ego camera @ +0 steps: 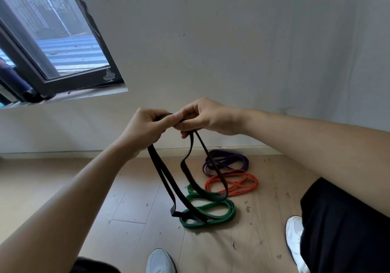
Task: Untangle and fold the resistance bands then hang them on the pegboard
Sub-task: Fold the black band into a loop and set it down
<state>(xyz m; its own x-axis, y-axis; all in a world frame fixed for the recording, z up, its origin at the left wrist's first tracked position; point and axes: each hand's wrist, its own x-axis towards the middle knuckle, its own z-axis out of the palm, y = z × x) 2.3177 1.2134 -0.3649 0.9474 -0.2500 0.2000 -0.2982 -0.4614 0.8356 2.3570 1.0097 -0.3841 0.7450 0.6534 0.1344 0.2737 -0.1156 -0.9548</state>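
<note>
Black resistance band (156,158) held up between both my hands at centre frame, its loops hanging toward the floor (130,199).

My left hand (145,129) has its fingers curled round the top of the band, with the thumb pressed along it. My right hand (209,117) touches it from the right and pinches the same bunch. Both forearms reach in from the lower corners. Below, lower right of centre, the green band (231,208), orange band (253,182) and purple band (230,158) lie coiled on the floor by the wall.
</note>
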